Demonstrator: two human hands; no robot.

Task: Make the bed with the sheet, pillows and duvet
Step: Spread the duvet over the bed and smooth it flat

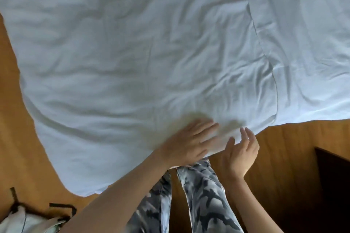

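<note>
White, wrinkled cotton fills most of the head view: a duvet (123,58) spread over the bed, its near edge hanging down over an orange-brown wooden floor (295,147) and ending in a rounded corner low on the left. Along the duvet's right side a seam-like edge curves downward, and beyond it lies a smoother pale sheet (306,30) that runs out of the frame at the top and right. The duvet cloth is soft and creased all over, with shallow folds fanning toward its near edge.

At that near edge the left hand (187,143) lies palm down on the duvet, fingers straight and spread, pressing the fabric. Just right of it the right hand (240,151) is turned palm inward with relaxed, nearly straight fingers, their tips at the duvet's hem; it grasps nothing.

Below the duvet, grey camouflage-patterned trousers (200,195) show between the forearms. Right of the duvet's hem stands dark furniture (333,185), cut off by the frame. Left of the trousers lies a pale bag with black straps (34,217), only partly visible.
</note>
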